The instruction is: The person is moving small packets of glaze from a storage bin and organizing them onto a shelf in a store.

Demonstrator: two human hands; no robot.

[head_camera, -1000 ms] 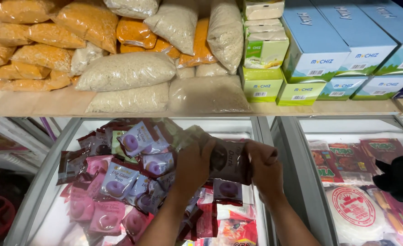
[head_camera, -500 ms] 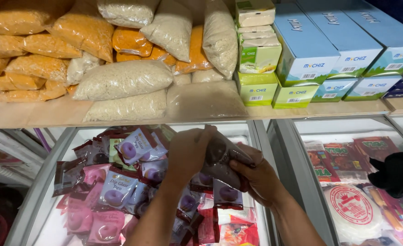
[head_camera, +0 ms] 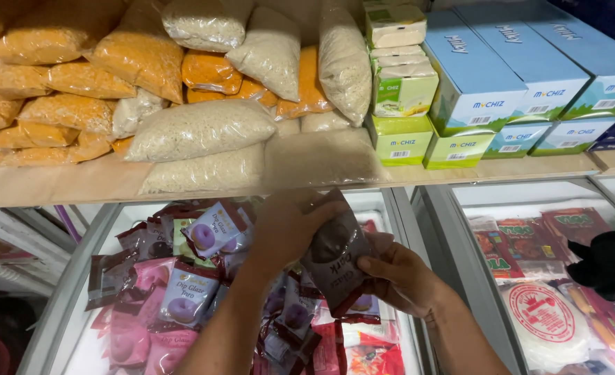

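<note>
Both hands grip one dark brown pouch [head_camera: 336, 260] above the open chest freezer [head_camera: 78, 278]: the left hand [head_camera: 290, 226] pinches its upper edge, the right hand [head_camera: 397, 278] cradles its lower side, thumb pressed on the front. Keeping both grips firm and the pouch upright seems the best way to handle the slippery film. The freezer holds pink, purple and brown pouches [head_camera: 182, 292] piled loosely; the neighbouring freezer [head_camera: 529, 278] holds red packs, possibly frozen meat.
</note>
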